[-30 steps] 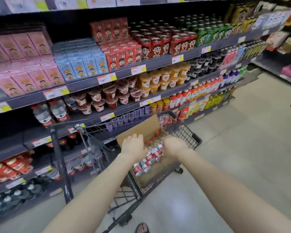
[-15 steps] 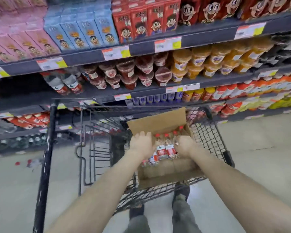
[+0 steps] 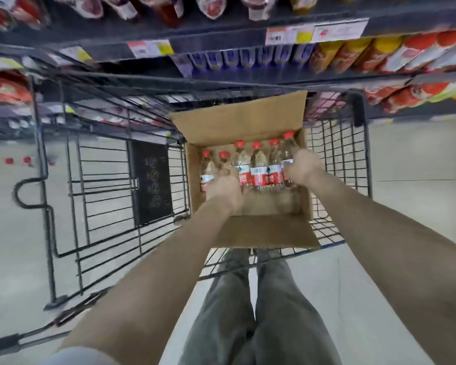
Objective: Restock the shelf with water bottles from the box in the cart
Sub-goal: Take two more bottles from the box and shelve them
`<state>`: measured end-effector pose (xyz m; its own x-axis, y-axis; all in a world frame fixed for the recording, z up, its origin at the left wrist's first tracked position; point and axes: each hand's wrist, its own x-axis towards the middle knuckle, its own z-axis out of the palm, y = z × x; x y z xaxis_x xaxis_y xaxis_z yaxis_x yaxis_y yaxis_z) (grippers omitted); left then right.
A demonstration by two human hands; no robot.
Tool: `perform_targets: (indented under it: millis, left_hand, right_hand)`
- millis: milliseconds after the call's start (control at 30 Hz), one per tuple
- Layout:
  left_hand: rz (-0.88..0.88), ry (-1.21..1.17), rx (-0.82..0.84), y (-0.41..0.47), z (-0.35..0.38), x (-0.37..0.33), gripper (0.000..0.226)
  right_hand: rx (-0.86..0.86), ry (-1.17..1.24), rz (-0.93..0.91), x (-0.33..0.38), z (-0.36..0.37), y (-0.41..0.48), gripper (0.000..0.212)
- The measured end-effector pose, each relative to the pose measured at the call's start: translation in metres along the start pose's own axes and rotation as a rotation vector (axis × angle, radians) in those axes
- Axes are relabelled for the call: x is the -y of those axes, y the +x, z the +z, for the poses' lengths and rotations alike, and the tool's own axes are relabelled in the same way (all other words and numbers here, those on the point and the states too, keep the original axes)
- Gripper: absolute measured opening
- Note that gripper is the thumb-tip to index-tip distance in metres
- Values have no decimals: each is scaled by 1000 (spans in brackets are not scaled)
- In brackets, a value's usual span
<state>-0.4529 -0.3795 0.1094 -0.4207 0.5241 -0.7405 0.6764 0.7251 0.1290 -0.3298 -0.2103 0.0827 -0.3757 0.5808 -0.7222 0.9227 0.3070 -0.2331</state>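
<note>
Centre frame, my right hand (image 3: 300, 168) curls round the clear red-capped plastic water bottles (image 3: 258, 164) in the brown cardboard box (image 3: 248, 119); my left hand (image 3: 223, 189) hides its fingers, so I cannot tell; I'd lift straight up

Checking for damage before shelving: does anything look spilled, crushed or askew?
Nothing in the box stands out: the water bottles stand capped, no spill visible. Small red bits lie on the floor left of the cart, too blurred to identify.
</note>
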Motion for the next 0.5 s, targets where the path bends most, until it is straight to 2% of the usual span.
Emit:
perform_targets:
  millis: [200,267,367,500]
  left_hand:
    - [0,-23,14,62,32,-5,55]
    - [0,-45,11,82,40,-8,56]
    - [-10,-5,14,109,49,-17,67]
    - [-52,26,47,143,61,-29,79]
  right_hand:
    - [-88,11,18,-3,28,53,52]
    - [-113,-52,33,-3,37,67,56]
    - [-116,-145,81,1,49,80,66]
    - [-194,-234,111,1,58,90,67]
